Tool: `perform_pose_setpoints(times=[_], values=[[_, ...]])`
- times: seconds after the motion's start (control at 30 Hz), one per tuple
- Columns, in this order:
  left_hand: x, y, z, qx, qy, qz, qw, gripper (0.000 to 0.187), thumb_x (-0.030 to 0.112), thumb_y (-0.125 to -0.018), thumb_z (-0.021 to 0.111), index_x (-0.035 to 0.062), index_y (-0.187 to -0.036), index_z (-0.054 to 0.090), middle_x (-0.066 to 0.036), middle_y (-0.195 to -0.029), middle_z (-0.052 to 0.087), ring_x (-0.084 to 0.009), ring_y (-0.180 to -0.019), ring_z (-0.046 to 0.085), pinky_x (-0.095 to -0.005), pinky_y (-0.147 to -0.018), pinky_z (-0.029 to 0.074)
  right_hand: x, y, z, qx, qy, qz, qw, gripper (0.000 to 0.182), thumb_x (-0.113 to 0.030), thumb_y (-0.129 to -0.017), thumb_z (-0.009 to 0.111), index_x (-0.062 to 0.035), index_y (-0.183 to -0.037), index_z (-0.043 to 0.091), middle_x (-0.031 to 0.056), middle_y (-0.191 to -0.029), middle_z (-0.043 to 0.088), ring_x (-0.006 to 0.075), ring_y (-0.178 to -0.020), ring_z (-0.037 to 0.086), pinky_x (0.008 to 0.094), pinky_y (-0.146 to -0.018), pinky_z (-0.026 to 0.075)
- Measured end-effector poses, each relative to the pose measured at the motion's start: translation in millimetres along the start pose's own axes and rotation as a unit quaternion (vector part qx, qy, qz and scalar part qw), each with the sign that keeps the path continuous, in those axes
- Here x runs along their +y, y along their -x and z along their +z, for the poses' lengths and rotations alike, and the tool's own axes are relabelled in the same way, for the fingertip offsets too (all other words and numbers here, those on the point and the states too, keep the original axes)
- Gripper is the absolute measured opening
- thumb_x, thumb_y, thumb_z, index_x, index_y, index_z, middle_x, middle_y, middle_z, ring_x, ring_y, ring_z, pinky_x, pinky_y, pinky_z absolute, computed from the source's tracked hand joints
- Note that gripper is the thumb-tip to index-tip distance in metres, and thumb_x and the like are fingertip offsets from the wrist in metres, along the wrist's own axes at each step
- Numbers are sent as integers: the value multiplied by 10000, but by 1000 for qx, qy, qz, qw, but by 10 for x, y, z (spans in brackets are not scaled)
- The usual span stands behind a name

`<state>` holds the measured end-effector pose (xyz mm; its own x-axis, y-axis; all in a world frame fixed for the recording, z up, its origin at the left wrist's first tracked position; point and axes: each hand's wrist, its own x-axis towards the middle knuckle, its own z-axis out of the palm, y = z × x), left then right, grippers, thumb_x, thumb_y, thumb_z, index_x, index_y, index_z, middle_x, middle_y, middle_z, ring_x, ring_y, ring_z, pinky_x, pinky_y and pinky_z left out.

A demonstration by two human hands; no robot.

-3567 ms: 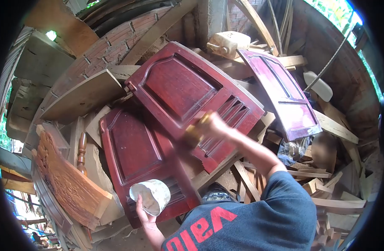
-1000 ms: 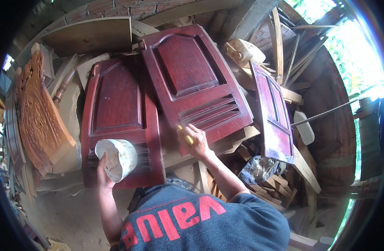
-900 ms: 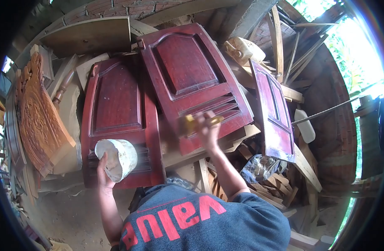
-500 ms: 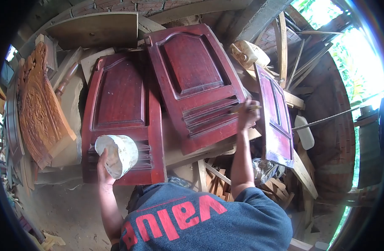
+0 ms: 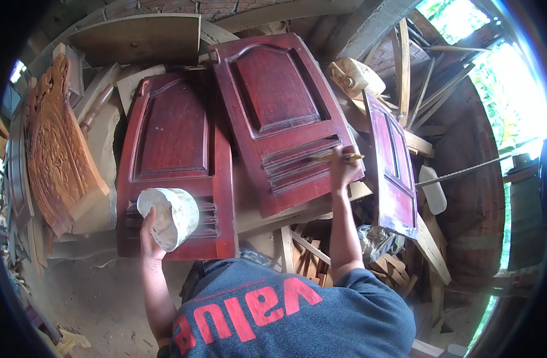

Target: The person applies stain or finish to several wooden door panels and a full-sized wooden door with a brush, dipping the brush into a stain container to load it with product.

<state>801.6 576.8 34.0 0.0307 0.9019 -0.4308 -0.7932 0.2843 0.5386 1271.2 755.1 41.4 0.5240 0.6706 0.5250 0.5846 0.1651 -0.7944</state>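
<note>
My left hand (image 5: 150, 243) grips a white plastic tub (image 5: 183, 219) by its side, tilted so that its open mouth faces left. The tub overlaps the slatted lower part of a dark red wooden door (image 5: 171, 140). In my right hand (image 5: 343, 171) is a paintbrush (image 5: 354, 157), its handle pointing right and its blurred head over the slats of a second red door (image 5: 279, 95). This door leans higher, partly over the first. To the right of my right hand stands a narrower red panel (image 5: 394, 164) on its edge.
A carved wooden panel (image 5: 59, 149) leans at the left beside a turned wooden piece (image 5: 96, 109). A stained plastic jug (image 5: 360, 76) lies behind the doors. Wood offcuts (image 5: 392, 268) lie below the narrow panel, and a rope (image 5: 464, 171) stretches across the right.
My right hand has moved slightly left and down with the paintbrush, whose head now lies farther left over the slats. My left hand with the tub has hardly moved.
</note>
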Motion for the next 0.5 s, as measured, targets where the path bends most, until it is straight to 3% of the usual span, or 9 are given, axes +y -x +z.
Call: perform_pose_setpoints(times=[0.03, 0.1, 0.17, 0.2, 0.23, 0.3, 0.43, 0.5], values=[[-7, 12, 1, -2, 6, -5, 1000, 594, 383, -915, 611, 19, -1349, 434, -110, -1286, 542, -247, -1192, 524, -421, -1018, 418, -23, -139, -45, 16, 91, -14, 996, 198, -94, -841, 638, -53, -703, 502, 52, -551, 542, 117, -479, 532, 320, -446, 431], [-11, 27, 12, -3, 6, -3, 1000, 592, 384, -915, 611, 18, -1346, 438, -109, -1280, 545, -246, -1189, 525, -418, -1017, 417, 131, -271, -31, 49, 123, -75, 988, 207, -92, -845, 636, -50, -702, 492, 61, -555, 513, 123, -486, 492, 330, -472, 424], [-20, 27, 26, -8, 6, 1, 1000, 589, 384, -914, 611, 17, -1343, 441, -107, -1274, 548, -245, -1185, 525, -415, -1017, 417, 34, -160, 98, 26, 27, -48, 998, 217, -79, -836, 642, -47, -698, 478, 78, -587, 495, 161, -525, 474, 344, -530, 429], [-23, 32, 28, -7, 3, 5, 1000, 591, 385, -913, 612, 18, -1343, 441, -106, -1273, 547, -244, -1184, 525, -416, -1015, 418, 57, -41, 191, 47, 112, -185, 975, 204, -55, -857, 591, -29, -706, 456, 126, -632, 480, 270, -592, 501, 404, -579, 417], [-23, 24, 36, -8, 1, 8, 1000, 592, 385, -912, 614, 18, -1343, 440, -106, -1273, 547, -243, -1182, 524, -416, -1013, 418, -97, 148, 204, 7, 122, -183, 976, 197, -28, -832, 586, -26, -709, 433, 130, -669, 468, 301, -639, 478, 420, -615, 412], [-18, 13, 40, -6, 2, 8, 1000, 595, 386, -912, 614, 18, -1345, 437, -107, -1275, 545, -243, -1181, 525, -417, -1012, 418, -328, 509, 285, 13, 35, -127, 991, 190, -10, -818, 583, -26, -707, 429, 97, -647, 449, 238, -607, 470, 383, -576, 398], [9, 13, 42, -12, -4, -8, 1000, 612, 390, -907, 616, 17, -1354, 426, -115, -1293, 535, -253, -1192, 522, -430, -1022, 415, -638, 1063, 447, -54, -124, 89, 987, 203, -17, -811, 624, -32, -714, 446, 40, -611, 465, 94, -578, 441, 283, -533, 401], [33, 2, 52, -11, -13, -11, 1000, 618, 392, -906, 617, 18, -1357, 422, -119, -1299, 532, -261, -1202, 518, -438, -1029, 412, -680, 1140, 466, -68, -88, 133, 985, 197, -17, -806, 639, -32, -723, 461, 35, -599, 489, 76, -573, 453, 259, -525, 404]])
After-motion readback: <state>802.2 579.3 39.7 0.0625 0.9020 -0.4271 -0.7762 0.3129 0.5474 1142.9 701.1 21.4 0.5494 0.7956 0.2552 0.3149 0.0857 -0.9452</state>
